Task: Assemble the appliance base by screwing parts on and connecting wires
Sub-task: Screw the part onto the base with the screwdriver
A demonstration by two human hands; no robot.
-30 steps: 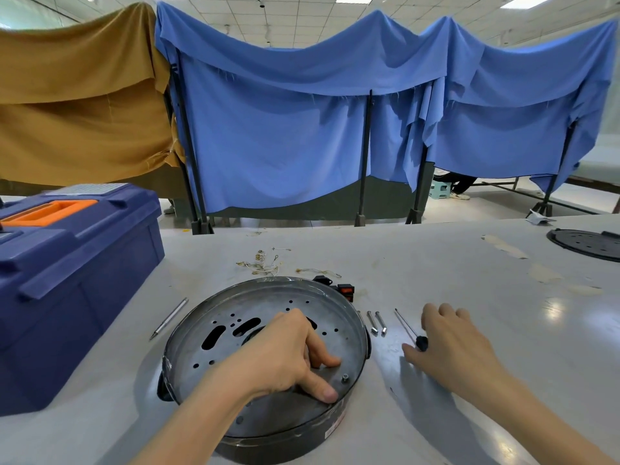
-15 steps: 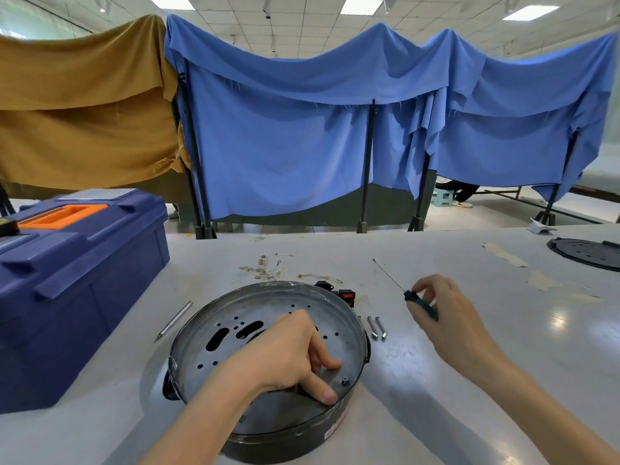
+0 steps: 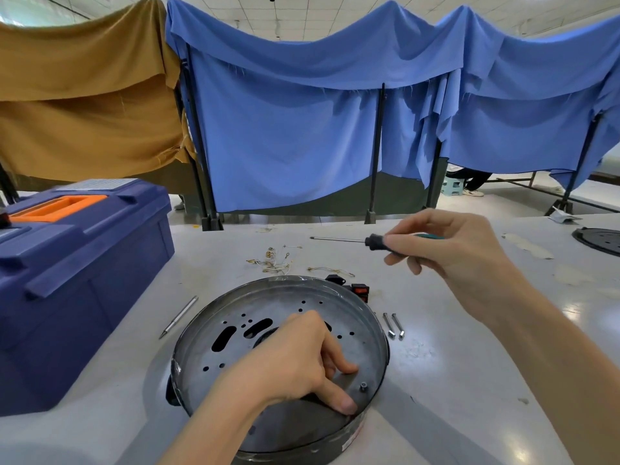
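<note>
The round metal appliance base [image 3: 201, 350] sits low in the middle of the picture, on the white table [image 3: 453, 380]. The left hand [image 3: 295, 364] lies inside it. Its fingers are bent and the thumb and 1 fingertip press down on the plate. I cannot tell if something small is under the palm.

The right hand [image 3: 446, 253] is up in the air at the middle right. It pinches the handle of a thin screwdriver [image 3: 372, 242], and the tip points left.

I think the job has only just begun. Just 1 screw [image 3: 363, 385] stands in the base, near the left thumb, and many holes are bare. 2 long bolts [image 3: 394, 325] lie on the table just right of the base. Loose wires [image 3: 275, 261] and a black and red switch [image 3: 359, 290] lie behind it, not yet joined to anything.

A big blue toolbox [image 3: 77, 280] with an orange handle is at the left. A thin metal rod [image 3: 179, 317] lies between it and the base. At the far right edge is another dark round plate [image 3: 600, 239]. Behind the table hang a blue cloth [image 3: 302, 129] and a brown cloth [image 3: 84, 95] on black stands.
</note>
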